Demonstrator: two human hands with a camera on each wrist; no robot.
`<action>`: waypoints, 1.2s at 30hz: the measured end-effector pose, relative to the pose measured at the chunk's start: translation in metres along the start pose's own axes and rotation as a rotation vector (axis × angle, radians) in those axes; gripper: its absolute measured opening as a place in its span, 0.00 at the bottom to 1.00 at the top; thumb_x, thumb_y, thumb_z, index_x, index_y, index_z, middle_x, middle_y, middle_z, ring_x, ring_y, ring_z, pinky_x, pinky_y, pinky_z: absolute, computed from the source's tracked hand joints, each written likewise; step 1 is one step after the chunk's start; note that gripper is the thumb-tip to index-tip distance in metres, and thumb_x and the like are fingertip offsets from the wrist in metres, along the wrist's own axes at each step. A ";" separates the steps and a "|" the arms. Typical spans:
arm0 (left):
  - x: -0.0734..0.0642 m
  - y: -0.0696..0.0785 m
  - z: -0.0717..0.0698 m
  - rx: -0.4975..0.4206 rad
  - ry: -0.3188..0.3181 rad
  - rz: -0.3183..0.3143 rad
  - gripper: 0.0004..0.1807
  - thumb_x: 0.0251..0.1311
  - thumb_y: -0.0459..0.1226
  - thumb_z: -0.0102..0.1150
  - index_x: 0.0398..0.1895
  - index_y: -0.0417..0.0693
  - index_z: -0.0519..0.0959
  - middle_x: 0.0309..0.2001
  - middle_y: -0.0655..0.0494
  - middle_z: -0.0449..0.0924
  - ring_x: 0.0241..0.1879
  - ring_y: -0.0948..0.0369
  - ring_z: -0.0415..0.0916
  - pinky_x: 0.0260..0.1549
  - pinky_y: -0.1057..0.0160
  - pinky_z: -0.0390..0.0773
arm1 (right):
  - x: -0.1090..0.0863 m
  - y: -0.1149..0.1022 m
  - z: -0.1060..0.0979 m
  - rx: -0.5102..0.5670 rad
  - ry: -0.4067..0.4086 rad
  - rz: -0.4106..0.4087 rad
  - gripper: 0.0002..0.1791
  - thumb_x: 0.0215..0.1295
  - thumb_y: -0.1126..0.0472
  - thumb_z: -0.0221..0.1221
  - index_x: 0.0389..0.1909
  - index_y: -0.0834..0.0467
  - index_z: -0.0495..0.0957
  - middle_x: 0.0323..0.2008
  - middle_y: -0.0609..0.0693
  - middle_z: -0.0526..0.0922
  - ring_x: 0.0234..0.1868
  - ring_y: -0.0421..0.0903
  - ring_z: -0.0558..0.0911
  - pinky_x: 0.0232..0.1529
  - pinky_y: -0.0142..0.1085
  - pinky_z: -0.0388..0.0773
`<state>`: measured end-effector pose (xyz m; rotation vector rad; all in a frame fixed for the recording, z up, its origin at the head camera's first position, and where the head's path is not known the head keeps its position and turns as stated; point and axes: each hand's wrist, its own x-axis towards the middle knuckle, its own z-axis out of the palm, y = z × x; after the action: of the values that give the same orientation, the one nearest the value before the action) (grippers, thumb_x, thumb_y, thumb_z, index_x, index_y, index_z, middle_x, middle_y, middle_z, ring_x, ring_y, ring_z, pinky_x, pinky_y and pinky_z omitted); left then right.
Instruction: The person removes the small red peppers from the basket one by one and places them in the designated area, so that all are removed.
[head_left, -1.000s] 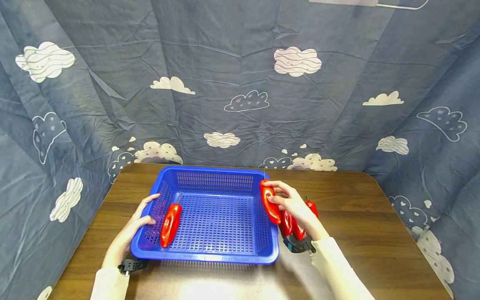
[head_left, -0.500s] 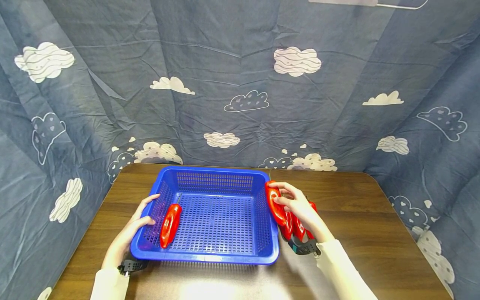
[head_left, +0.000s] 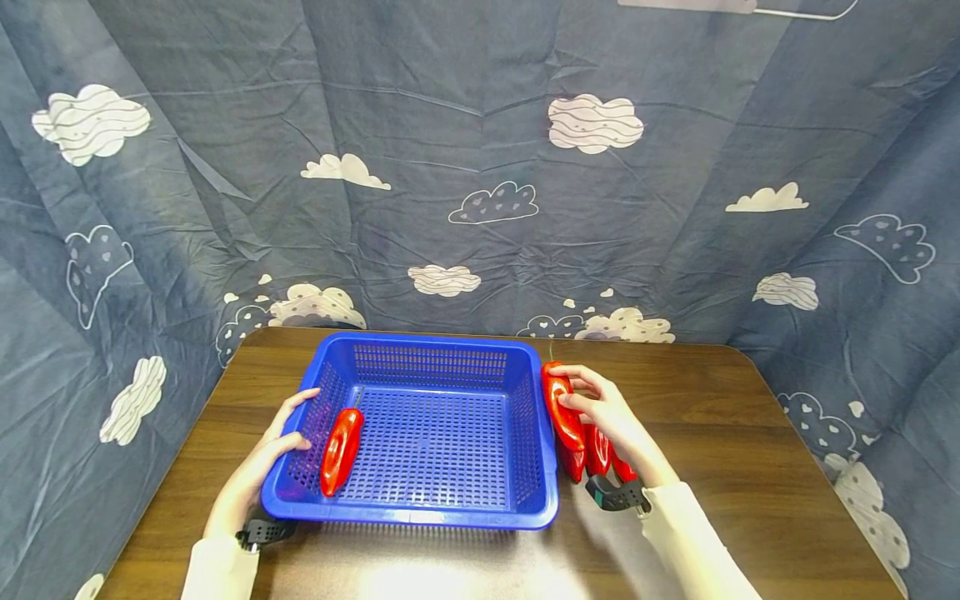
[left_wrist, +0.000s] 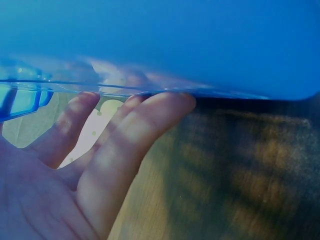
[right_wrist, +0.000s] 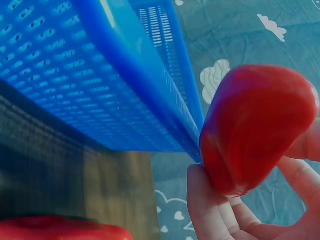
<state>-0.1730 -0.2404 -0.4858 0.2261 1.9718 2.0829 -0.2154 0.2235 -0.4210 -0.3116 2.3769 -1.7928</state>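
My right hand [head_left: 611, 417] pinches a red pepper [head_left: 562, 407] with a thin green stem between thumb and fingers. This pepper is just outside the right rim of the blue plastic basket [head_left: 408, 515]; in the right wrist view the pepper [right_wrist: 255, 130] looms large, rounded end toward the camera. Underneath it and the hand are more red peppers [head_left: 598, 454], partly hidden. At the left rim, my left hand [head_left: 266, 450] rests spread thumb and fingers over the edge. The left wrist view shows the fingertips against the blue rim. One red pepper [head_left: 342, 452] lies inside the basket's left side.
The basket stands on a brown wooden table [head_left: 720, 467]. Behind the table hangs a grey-blue curtain [head_left: 480, 242] with white clouds. Each wrist wears a black strap [head_left: 266, 531].
My right hand has moved the held pepper rightward, from over the basket's right wall to just outside it. The left hand, the basket and the pepper inside have stayed put.
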 end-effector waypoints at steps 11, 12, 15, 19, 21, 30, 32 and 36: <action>0.001 -0.001 -0.001 0.008 0.002 0.000 0.38 0.52 0.26 0.38 0.68 0.57 0.46 0.61 0.41 0.46 0.54 0.48 0.57 0.44 0.52 0.66 | -0.002 0.005 -0.009 -0.020 0.031 0.010 0.22 0.58 0.67 0.54 0.55 0.59 0.70 0.45 0.62 0.73 0.39 0.47 0.75 0.33 0.42 0.73; 0.001 -0.001 -0.001 0.007 0.002 0.000 0.38 0.52 0.26 0.38 0.68 0.57 0.46 0.61 0.41 0.46 0.54 0.48 0.57 0.44 0.52 0.66 | -0.002 0.006 -0.009 -0.012 0.033 0.016 0.22 0.58 0.67 0.54 0.55 0.59 0.70 0.45 0.62 0.73 0.39 0.46 0.75 0.32 0.42 0.74; 0.001 -0.001 -0.001 0.003 0.001 -0.002 0.38 0.52 0.26 0.37 0.68 0.58 0.46 0.62 0.41 0.46 0.54 0.48 0.57 0.44 0.52 0.66 | -0.003 0.007 -0.011 0.013 0.038 0.026 0.22 0.57 0.68 0.54 0.55 0.60 0.69 0.45 0.63 0.72 0.36 0.44 0.76 0.30 0.40 0.75; 0.001 -0.001 0.000 0.004 0.001 -0.003 0.38 0.51 0.26 0.37 0.68 0.58 0.46 0.61 0.40 0.46 0.54 0.47 0.56 0.44 0.51 0.66 | -0.004 0.010 -0.013 0.047 0.032 0.016 0.23 0.57 0.70 0.54 0.56 0.62 0.67 0.44 0.64 0.71 0.34 0.43 0.77 0.30 0.39 0.75; 0.001 -0.001 0.000 0.007 0.001 -0.004 0.38 0.51 0.26 0.37 0.68 0.58 0.46 0.61 0.40 0.46 0.54 0.47 0.56 0.44 0.51 0.66 | -0.005 0.011 -0.013 0.050 0.032 0.011 0.23 0.57 0.70 0.53 0.56 0.63 0.67 0.44 0.64 0.70 0.34 0.43 0.77 0.30 0.39 0.76; 0.001 -0.001 -0.001 0.013 0.002 -0.003 0.39 0.51 0.27 0.38 0.68 0.58 0.46 0.62 0.41 0.45 0.55 0.45 0.53 0.44 0.51 0.65 | -0.008 0.017 -0.019 0.040 0.058 0.031 0.22 0.58 0.70 0.52 0.55 0.63 0.68 0.45 0.65 0.70 0.36 0.43 0.77 0.33 0.41 0.75; 0.001 -0.001 -0.001 0.009 0.000 -0.003 0.39 0.51 0.27 0.38 0.68 0.58 0.46 0.62 0.41 0.45 0.54 0.45 0.54 0.44 0.51 0.66 | -0.009 0.018 -0.020 0.034 0.069 0.045 0.21 0.58 0.69 0.52 0.55 0.62 0.68 0.46 0.64 0.70 0.37 0.43 0.76 0.33 0.41 0.75; 0.001 -0.001 -0.001 -0.003 -0.001 -0.010 0.39 0.52 0.27 0.38 0.68 0.59 0.46 0.62 0.40 0.45 0.54 0.46 0.55 0.43 0.51 0.66 | -0.010 0.019 -0.023 0.006 0.087 0.057 0.21 0.59 0.69 0.52 0.56 0.62 0.68 0.47 0.65 0.70 0.39 0.44 0.74 0.34 0.40 0.74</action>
<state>-0.1738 -0.2407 -0.4869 0.2159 1.9650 2.0789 -0.2129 0.2524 -0.4329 -0.1656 2.4113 -1.8238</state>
